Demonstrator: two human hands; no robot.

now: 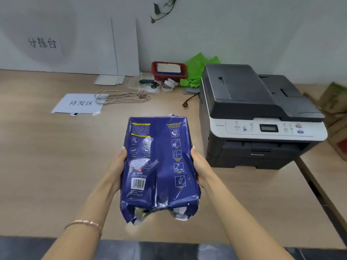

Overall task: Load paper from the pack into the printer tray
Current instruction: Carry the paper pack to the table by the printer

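Both hands are gripping the blue paper pack (158, 166): left hand (117, 167) pressing at nine o'clock, right hand (199, 166) at three; printer (257, 117) sitting at two o'clock.

The blue paper pack (159, 166) held between the two hands carries the English heading "Trouble-Free use" at its far right corner, above a column of small pictograms whose captions are too small to read. Near the left hand (117, 166) the pack bears a white barcode label, its digits unreadable, and yellow-headed blocks of tiny print.

Beyond the left hand, a white sheet (78, 103) lying on the table (47, 166) reads "待发区". Farther back, a sign (42, 43) on the wall reads "分拣台".

Right of the right hand (199, 166), the printer (259, 119) shows a brand word on its front, too blurred to read.
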